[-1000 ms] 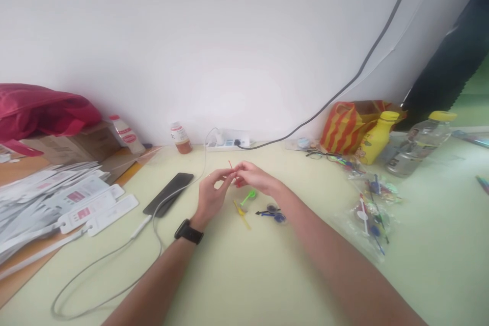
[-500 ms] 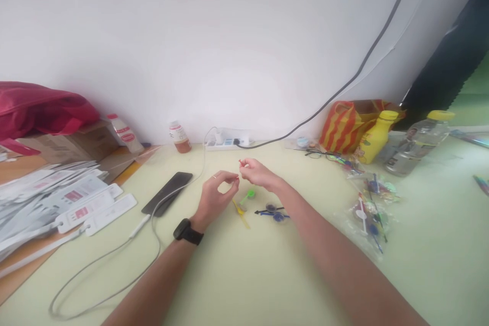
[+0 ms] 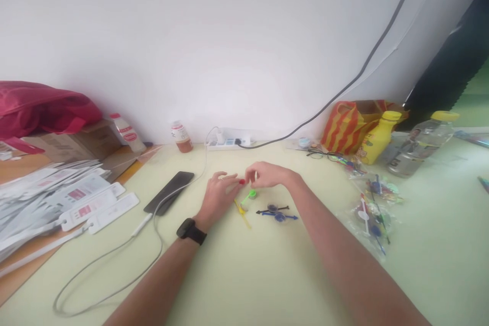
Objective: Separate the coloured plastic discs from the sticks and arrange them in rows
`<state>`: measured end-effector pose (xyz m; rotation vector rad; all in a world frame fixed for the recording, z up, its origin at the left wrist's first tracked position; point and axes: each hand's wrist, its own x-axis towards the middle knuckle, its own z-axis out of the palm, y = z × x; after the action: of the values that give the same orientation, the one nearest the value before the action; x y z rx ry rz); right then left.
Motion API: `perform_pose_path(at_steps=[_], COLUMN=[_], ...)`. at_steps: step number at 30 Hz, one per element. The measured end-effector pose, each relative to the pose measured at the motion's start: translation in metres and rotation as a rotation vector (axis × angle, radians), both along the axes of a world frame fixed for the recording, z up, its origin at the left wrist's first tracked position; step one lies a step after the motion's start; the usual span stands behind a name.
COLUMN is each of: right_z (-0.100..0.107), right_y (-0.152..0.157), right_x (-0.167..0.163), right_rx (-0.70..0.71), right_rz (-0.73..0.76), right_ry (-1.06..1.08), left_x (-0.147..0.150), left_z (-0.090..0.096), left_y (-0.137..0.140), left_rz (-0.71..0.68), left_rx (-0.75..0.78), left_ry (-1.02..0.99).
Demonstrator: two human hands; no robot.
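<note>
Small red piece (image 3: 242, 182) sits between my two hands, low over the worktop (image 3: 244, 275), just behind the green piece (image 3: 250, 195). It is too small and blurred to read its long axis or which way it points; only a red dot shows. My left hand (image 3: 218, 194) lies palm down, fingers stretched forward and a little spread, fingertips meeting the red piece; whether they pinch it I cannot tell. My right hand (image 3: 267, 175) is curled, fingertips bunched toward the red piece from the right, touching or nearly so.

Just in front of the hands: a yellow piece (image 3: 240, 210) with its long axis running near-left to far-right, and a blue and black cluster (image 3: 277, 211) lying roughly left to right. Black watch (image 3: 190, 231) on my left wrist. Dark phone (image 3: 168, 192) lies to the left with a white cable (image 3: 114, 260) looping toward me. White packets (image 3: 69, 198) stacked at far left; clear bags of coloured parts (image 3: 372, 209) at right.
</note>
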<state>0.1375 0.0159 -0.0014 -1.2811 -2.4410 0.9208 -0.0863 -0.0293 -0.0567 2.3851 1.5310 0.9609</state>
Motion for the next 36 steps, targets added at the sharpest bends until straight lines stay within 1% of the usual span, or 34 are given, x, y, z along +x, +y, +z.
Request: perform_pose_path(at_steps=[1, 2, 3, 5, 6, 7, 9, 11, 12, 14, 16, 19, 22, 24, 30, 36], right_z=[0.003, 0.005, 0.006, 0.007, 0.007, 0.007, 0.008, 0.009, 0.010, 0.011, 0.012, 0.011, 0.008, 0.006, 0.005, 0.004], right_y=[-0.002, -0.004, -0.005, -0.006, -0.006, -0.005, -0.005, -0.005, -0.006, -0.009, -0.013, -0.018, -0.020, -0.021, -0.017, -0.016], right_x=[-0.002, -0.003, -0.004, -0.004, -0.004, -0.004, -0.005, -0.009, -0.012, -0.019, -0.026, -0.033, -0.035, -0.034, -0.028, -0.026], right_rx=[-0.048, -0.078, -0.089, -0.079, -0.087, -0.109, -0.187, -0.279, -0.318, -0.379, -0.401, -0.372, -0.349, -0.371, -0.517, -0.530], right_rz=[0.080, 0.130, 0.143, 0.101, 0.077, 0.055, 0.016, -0.006, -0.011, -0.019, -0.037, -0.055, -0.061, -0.049, 0.064, 0.109], right_ry=[-0.032, -0.065, -0.088, -0.077, -0.032, 0.044, 0.270, 0.505, 0.586, 0.659, 0.663, 0.630, 0.538, 0.501, 0.657, 0.654], left_x=[-0.001, -0.002, -0.002, -0.002, -0.002, -0.002, 0.000, 0.002, 0.004, 0.006, 0.007, 0.006, 0.002, -0.001, -0.005, -0.008], left_z=[-0.001, 0.000, 0.001, 0.006, 0.009, 0.012, 0.018, 0.022, 0.022, 0.022, 0.021, 0.020, 0.019, 0.019, 0.020, 0.022], left_y=[0.001, 0.001, 0.001, -0.001, -0.003, -0.005, -0.009, -0.012, -0.013, -0.014, -0.014, -0.014, -0.014, -0.014, -0.010, -0.010], left_rz=[0.005, 0.011, 0.023, 0.061, 0.081, 0.096, 0.093, 0.027, -0.022, -0.104, -0.130, -0.136, -0.166, -0.171, -0.201, -0.219], left_rx=[0.024, 0.044, 0.060, 0.088, 0.100, 0.108, 0.106, 0.086, 0.076, 0.075, 0.098, 0.116, 0.067, 0.034, 0.028, -0.016], left_ry=[-0.005, -0.015, -0.032, -0.087, -0.128, -0.179, -0.285, -0.359, -0.375, -0.390, -0.407, -0.428, -0.417, -0.419, -0.471, -0.455])
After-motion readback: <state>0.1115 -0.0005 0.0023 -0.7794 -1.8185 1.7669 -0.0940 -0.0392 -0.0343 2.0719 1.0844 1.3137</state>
